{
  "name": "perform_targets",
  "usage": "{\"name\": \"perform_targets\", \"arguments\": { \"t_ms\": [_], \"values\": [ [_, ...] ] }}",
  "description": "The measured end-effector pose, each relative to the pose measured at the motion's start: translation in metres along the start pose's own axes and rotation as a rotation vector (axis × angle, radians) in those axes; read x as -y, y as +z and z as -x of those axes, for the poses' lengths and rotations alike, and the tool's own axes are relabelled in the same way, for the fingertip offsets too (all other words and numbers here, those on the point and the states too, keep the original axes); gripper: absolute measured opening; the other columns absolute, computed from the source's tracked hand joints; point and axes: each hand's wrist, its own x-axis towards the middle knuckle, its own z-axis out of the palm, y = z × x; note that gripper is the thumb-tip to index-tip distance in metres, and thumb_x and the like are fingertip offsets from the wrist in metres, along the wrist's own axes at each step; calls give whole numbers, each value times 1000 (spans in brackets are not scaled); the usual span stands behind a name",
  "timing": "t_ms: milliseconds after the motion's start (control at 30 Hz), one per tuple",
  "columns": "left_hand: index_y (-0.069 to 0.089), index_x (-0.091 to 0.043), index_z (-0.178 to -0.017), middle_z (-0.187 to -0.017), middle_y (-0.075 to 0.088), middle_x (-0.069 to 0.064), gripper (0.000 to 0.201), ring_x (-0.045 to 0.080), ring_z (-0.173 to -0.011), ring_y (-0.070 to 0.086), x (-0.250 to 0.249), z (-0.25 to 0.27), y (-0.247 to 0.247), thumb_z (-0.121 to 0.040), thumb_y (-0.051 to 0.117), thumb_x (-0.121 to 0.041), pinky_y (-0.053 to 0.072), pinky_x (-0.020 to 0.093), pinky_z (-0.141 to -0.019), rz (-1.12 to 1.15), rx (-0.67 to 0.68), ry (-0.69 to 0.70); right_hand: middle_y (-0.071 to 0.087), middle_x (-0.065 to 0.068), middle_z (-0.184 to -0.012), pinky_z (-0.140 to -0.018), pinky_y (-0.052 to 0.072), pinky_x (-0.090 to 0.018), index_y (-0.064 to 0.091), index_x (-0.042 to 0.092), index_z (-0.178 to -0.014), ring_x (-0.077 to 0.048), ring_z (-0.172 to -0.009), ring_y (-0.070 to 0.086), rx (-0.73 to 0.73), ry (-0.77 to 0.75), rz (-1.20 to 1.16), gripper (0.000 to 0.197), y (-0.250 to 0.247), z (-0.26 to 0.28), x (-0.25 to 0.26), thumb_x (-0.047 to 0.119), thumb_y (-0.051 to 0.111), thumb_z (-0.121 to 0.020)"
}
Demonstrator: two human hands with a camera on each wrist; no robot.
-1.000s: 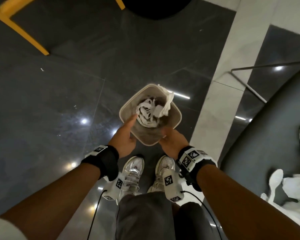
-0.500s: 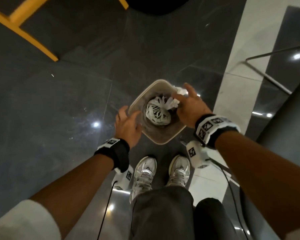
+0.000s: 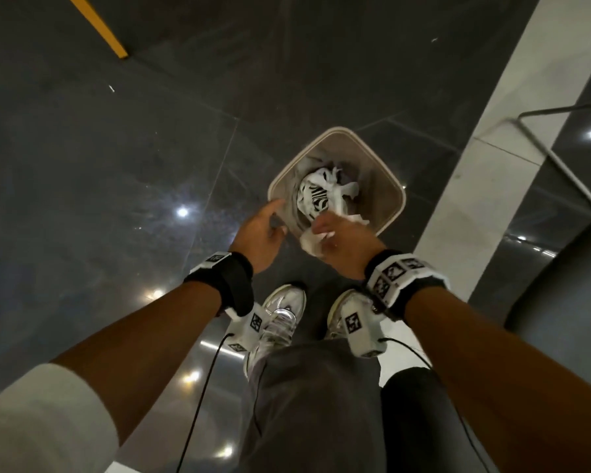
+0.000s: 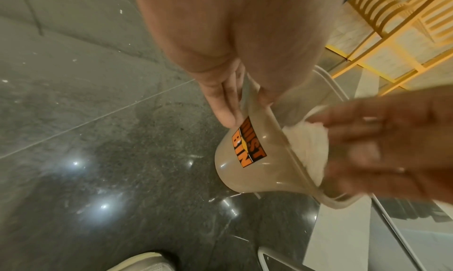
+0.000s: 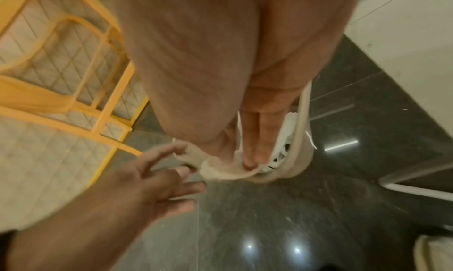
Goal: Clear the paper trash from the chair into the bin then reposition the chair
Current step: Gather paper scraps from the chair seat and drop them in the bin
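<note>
A beige bin (image 3: 347,131) with an orange "DUST BIN" label (image 4: 248,143) stands on the dark floor in front of my feet. Crumpled white and black-striped paper (image 3: 318,196) lies inside it. My left hand (image 3: 277,216) holds the bin's left rim, thumb inside and fingers outside, as the left wrist view shows (image 4: 247,108). My right hand (image 3: 325,230) grips a white crumpled paper (image 3: 313,245) at the bin's near rim. In the right wrist view that paper (image 5: 220,172) drapes around the fingers (image 5: 247,159). The dark grey chair (image 3: 567,285) shows at the right edge.
A thin metal frame (image 3: 543,155) stands on the floor at the right, across a pale tile strip (image 3: 475,165). A yellow furniture leg (image 3: 96,25) is at the top left. My shoes (image 3: 284,315) stand just behind the bin.
My right hand has come from the bin's far rim to its near rim with white paper in it. The paper that hung over the far rim is gone from there. My left hand has closed on the rim.
</note>
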Motion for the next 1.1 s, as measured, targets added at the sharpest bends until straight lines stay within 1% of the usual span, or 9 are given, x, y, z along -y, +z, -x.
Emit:
{"name": "perform_targets", "arguments": {
  "t_ms": [100,200,300,400,500,567,700,933,1100],
  "values": [
    [37,-30,-150,-138,58,5,58,27,-110,65,-2,8,-12,-97,50,-9,53,39,-94,11,-34,-2,39,-5,-158,-119,34,-41,46,20,-147,-28,-145,39,63,50,106,55,16,2,-8,8,50,-94],
    [41,-21,-147,-137,55,-1,52,18,-95,64,-15,22,-26,-97,51,-8,48,27,-83,6,-44,-6,34,-4,-161,-122,29,-38,46,15,-148,-26,-148,34,-89,13,-14,55,10,24,-8,4,50,-94],
    [55,-26,-127,-124,64,3,37,20,-91,66,-36,45,-46,-92,54,-16,53,37,-95,15,-10,46,48,-1,-150,-111,33,-25,54,20,-140,-21,-138,45,-236,51,-174,46,-9,67,2,12,54,-95],
    [60,-38,-99,-100,71,0,24,28,-93,71,-89,80,-75,-82,51,-26,54,51,-97,33,4,125,68,-6,-126,-99,47,-28,65,24,-124,-26,-118,64,-293,99,-259,31,-28,133,10,19,52,-96],
    [63,-42,-97,-95,73,-2,22,24,-90,72,-182,123,-94,-86,55,-25,56,48,-93,-6,17,265,76,-1,-106,-95,56,-42,66,37,-98,-25,-98,73,-375,95,-395,20,-53,223,19,24,52,-91],
    [64,-37,-102,-94,71,-5,24,17,-88,71,-255,150,-88,-92,59,-15,56,41,-91,-60,83,378,77,1,-103,-94,56,-38,66,34,-99,-20,-95,73,-459,127,-457,20,-70,287,23,18,55,-94],
    [65,-22,-108,-92,69,-9,19,14,-86,71,-406,208,-39,-95,58,-9,53,22,-80,-173,215,602,78,0,-96,-87,56,-34,66,31,-94,-17,-90,73,-618,187,-554,15,-93,414,18,27,53,-87],
    [64,-12,-113,-96,69,1,18,21,-84,70,-628,308,85,-95,58,-14,56,28,-76,-498,519,924,72,5,-85,-85,57,-36,63,36,-84,-17,-87,71,-700,303,-670,14,-114,583,-42,35,50,-81],
    [57,-19,-124,-114,66,1,37,26,-107,65,-670,312,224,-89,68,-26,50,31,-87,-881,629,987,74,4,-94,-88,56,-34,68,27,-96,-14,-88,68,-862,392,-733,18,-146,606,-136,31,54,-85]
  ]
}}
